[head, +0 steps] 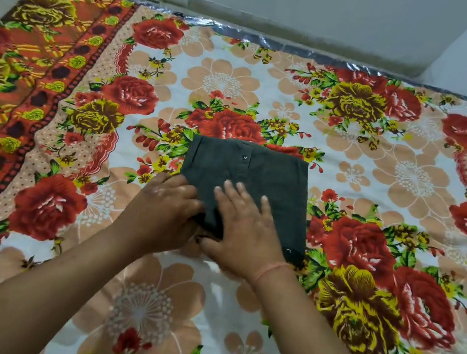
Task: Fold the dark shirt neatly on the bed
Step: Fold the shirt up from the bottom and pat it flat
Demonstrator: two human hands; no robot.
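Shirt: the dark grey-green fabric shirt (274,184) lies folded into a compact, nearly square packet in the middle of the bed, right in front of the person.
Shirt direction: its button strip runs from the near edge to the far edge, leaning slightly left; one small dark round button (244,157) sits close to the far edge. No side is plainly the longer one.
Right hand: the right hand (243,231) lies palm down on the packet's near left part, arm reaching forward from the lower right.
Right grip: wide, with fingers straight and spread, pressing the cloth flat; the thumb lies along the near edge.
Left hand: the left hand (165,211) is at the packet's near left corner, touching the right hand.
Left grip: fingers bent, tips hidden at the cloth edge; I cannot tell whether they pinch it.
Wrist: a thin peach thread band (270,269) circles the right wrist.
Bed cover: a bright floral printed bedsheet (351,172) with red and yellow roses lies under the packet.
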